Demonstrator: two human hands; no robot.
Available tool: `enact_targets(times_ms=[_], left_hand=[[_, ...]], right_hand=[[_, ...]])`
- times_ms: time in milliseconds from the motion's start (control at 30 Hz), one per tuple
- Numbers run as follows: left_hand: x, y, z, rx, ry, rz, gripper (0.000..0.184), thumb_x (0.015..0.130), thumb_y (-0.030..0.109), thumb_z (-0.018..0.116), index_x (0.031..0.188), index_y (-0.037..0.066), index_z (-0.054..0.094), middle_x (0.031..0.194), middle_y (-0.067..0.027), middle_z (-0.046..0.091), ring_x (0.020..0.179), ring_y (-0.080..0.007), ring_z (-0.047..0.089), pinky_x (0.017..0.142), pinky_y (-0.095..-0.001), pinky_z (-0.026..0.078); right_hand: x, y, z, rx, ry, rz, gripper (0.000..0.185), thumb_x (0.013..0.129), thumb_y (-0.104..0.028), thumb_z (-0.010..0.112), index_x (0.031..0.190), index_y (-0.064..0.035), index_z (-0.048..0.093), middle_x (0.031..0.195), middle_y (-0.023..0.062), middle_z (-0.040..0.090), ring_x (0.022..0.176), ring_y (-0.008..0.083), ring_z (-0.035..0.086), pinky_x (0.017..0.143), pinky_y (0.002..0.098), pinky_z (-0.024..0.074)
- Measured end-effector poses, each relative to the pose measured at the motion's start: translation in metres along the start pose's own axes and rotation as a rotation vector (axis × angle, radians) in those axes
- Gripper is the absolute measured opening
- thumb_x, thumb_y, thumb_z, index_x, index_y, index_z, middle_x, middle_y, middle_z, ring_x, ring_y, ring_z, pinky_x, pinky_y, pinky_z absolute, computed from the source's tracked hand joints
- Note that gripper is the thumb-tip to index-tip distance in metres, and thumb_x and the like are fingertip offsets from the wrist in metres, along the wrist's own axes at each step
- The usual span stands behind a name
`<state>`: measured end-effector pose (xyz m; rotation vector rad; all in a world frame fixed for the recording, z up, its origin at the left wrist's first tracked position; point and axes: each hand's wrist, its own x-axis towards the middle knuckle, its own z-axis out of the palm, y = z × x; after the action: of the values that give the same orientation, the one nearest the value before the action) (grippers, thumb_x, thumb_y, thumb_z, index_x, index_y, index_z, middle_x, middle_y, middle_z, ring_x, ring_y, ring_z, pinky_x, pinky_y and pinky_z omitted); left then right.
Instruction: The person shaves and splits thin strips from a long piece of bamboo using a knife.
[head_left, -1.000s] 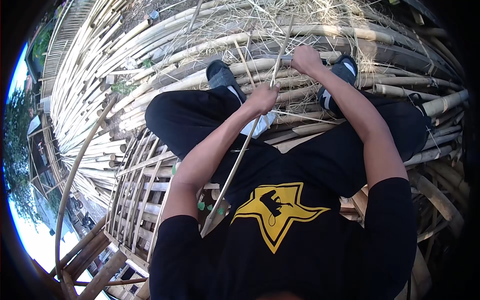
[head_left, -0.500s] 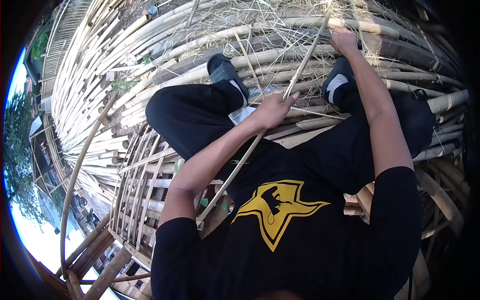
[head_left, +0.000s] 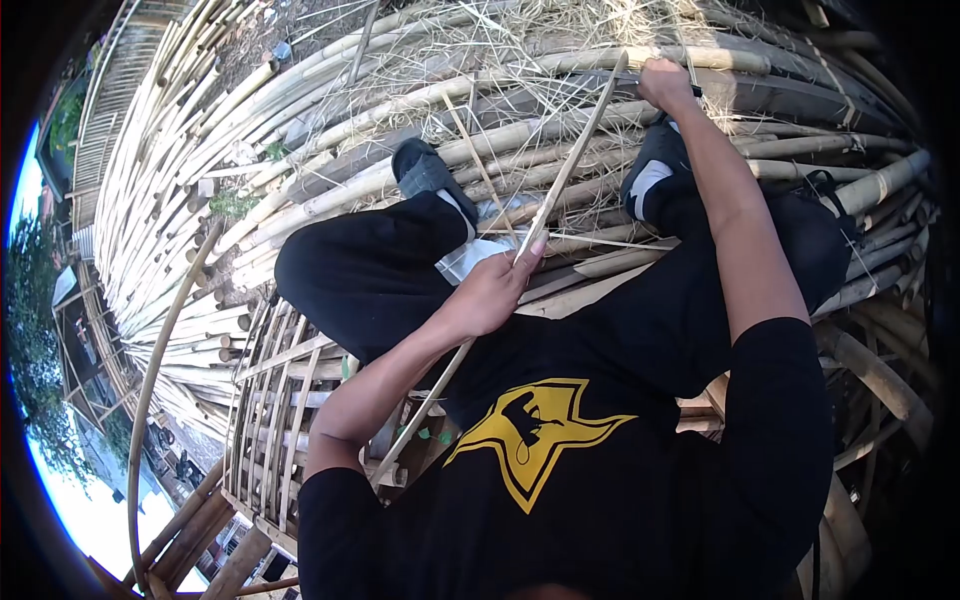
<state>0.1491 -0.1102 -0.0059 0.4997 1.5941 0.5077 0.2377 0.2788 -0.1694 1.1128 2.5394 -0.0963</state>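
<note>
My left hand is wrapped round a long, thin bamboo strip, its thumb lying along the strip. The strip slants from beside my left arm, across my lap, up to a far end near my right hand. My right hand is closed on a knife; a narrow grey blade points left toward the strip's far end, and a dark handle end shows behind the fist. Whether blade and strip touch, I cannot tell. Both hands are in front of my bent legs, above the bamboo poles.
Bamboo poles lie beneath my sandalled feet, scattered with thin shavings. A clear plastic piece is beside my left hand. At left are a slatted bamboo frame and a curved pole. More poles lie at right.
My left hand has moved down and left, nearer my lap, with the strip. My right hand has shifted slightly left, and the knife blade now shows. The whole view has shifted a little.
</note>
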Motion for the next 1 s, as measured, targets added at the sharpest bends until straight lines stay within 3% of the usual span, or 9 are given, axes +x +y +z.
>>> enact_targets(times_ms=[133, 367, 467, 533, 667, 767, 867, 933, 1000], left_hand=[[-0.012, -0.013, 0.004, -0.078, 0.068, 0.081, 0.051, 0.098, 0.049, 0.034, 0.068, 0.008, 0.041, 0.055, 0.0041, 0.032, 0.048, -0.0060, 0.030, 0.043, -0.0243, 0.028], [-0.096, -0.035, 0.016, 0.016, 0.170, 0.188, 0.042, 0.100, 0.041, 0.034, 0.091, 0.003, 0.051, 0.057, 0.0015, 0.037, 0.051, -0.0061, 0.037, 0.048, -0.0252, 0.036], [-0.077, -0.004, -0.008, -0.437, -0.015, -0.095, 0.042, 0.099, 0.046, 0.032, 0.081, 0.009, 0.043, 0.054, 0.0035, 0.032, 0.042, -0.0045, 0.027, 0.036, -0.0219, 0.024], [-0.043, 0.015, -0.019, -0.524, 0.021, -0.125, 0.044, 0.099, 0.048, 0.030, 0.077, 0.010, 0.039, 0.053, 0.0049, 0.029, 0.040, -0.0042, 0.024, 0.034, -0.0218, 0.019], [0.021, 0.026, -0.049, -0.019, 0.438, 0.306, 0.052, 0.098, 0.050, 0.029, 0.080, 0.006, 0.049, 0.052, 0.0026, 0.034, 0.042, -0.0078, 0.030, 0.041, -0.0245, 0.028], [0.035, 0.050, -0.073, -0.343, 0.265, 0.163, 0.043, 0.098, 0.048, 0.034, 0.086, 0.008, 0.045, 0.056, 0.0062, 0.027, 0.042, -0.0039, 0.022, 0.038, -0.0210, 0.018], [0.054, 0.048, -0.080, -0.483, 0.153, 0.174, 0.045, 0.098, 0.046, 0.035, 0.079, 0.007, 0.046, 0.057, 0.0033, 0.039, 0.043, -0.0060, 0.032, 0.039, -0.0220, 0.027], [0.062, 0.047, -0.072, -0.533, 0.175, 0.203, 0.036, 0.097, 0.043, 0.041, 0.082, 0.010, 0.044, 0.057, 0.0041, 0.037, 0.041, -0.0049, 0.030, 0.036, -0.0198, 0.024], [0.062, 0.047, -0.064, -0.511, 0.171, 0.185, 0.032, 0.096, 0.038, 0.047, 0.083, 0.009, 0.045, 0.059, 0.0023, 0.044, 0.042, -0.0062, 0.040, 0.036, -0.0201, 0.034]], right_hand=[[-0.003, -0.007, -0.023, 0.010, -0.011, -0.060, 0.027, 0.080, -0.019, 0.053, 0.100, -0.0042, 0.064, 0.103, 0.0163, 0.066, 0.098, 0.0304, 0.064, 0.082, 0.0406, 0.0522], [0.016, 0.135, -0.037, 0.020, 0.047, 0.530, 0.032, 0.086, -0.022, 0.049, 0.107, -0.0055, 0.066, 0.113, 0.0174, 0.063, 0.102, 0.0309, 0.063, 0.080, 0.0430, 0.0523], [0.070, 0.239, 0.027, -0.264, -0.364, 0.096, 0.050, 0.080, -0.039, 0.055, 0.113, -0.0020, 0.062, 0.116, 0.0152, 0.062, 0.104, 0.0318, 0.061, 0.086, 0.0373, 0.0489], [0.035, 0.155, -0.015, 0.178, 0.017, 0.491, 0.042, 0.082, -0.034, 0.051, 0.103, -0.0010, 0.066, 0.112, 0.0167, 0.063, 0.105, 0.0355, 0.059, 0.087, 0.0405, 0.0480], [0.071, 0.085, -0.032, 0.481, 0.009, 0.254, 0.049, 0.077, -0.037, 0.052, 0.092, 0.0074, 0.065, 0.089, 0.0262, 0.065, 0.080, 0.0350, 0.065, 0.069, 0.0442, 0.0491], [0.079, 0.036, -0.076, 0.519, -0.029, 0.093, 0.041, 0.084, -0.037, 0.054, 0.078, 0.0040, 0.059, 0.052, 0.0076, 0.050, 0.043, 0.0176, 0.049, 0.042, 0.0335, 0.0376], [0.078, 0.010, -0.104, 0.618, 0.183, 0.109, 0.022, 0.076, -0.021, 0.056, 0.072, -0.0012, 0.066, 0.070, 0.0193, 0.064, 0.070, 0.0354, 0.064, 0.062, 0.0431, 0.0513], [0.086, 0.003, -0.124, -0.170, 0.380, -0.440, 0.027, 0.079, -0.022, 0.054, 0.071, 0.0014, 0.063, 0.069, 0.0231, 0.062, 0.072, 0.0395, 0.063, 0.063, 0.0455, 0.0493], [0.057, -0.004, -0.144, 0.261, 0.396, -0.141, 0.032, 0.082, -0.026, 0.051, 0.072, 0.0029, 0.062, 0.072, 0.0248, 0.061, 0.072, 0.0425, 0.061, 0.063, 0.0469, 0.0477]])
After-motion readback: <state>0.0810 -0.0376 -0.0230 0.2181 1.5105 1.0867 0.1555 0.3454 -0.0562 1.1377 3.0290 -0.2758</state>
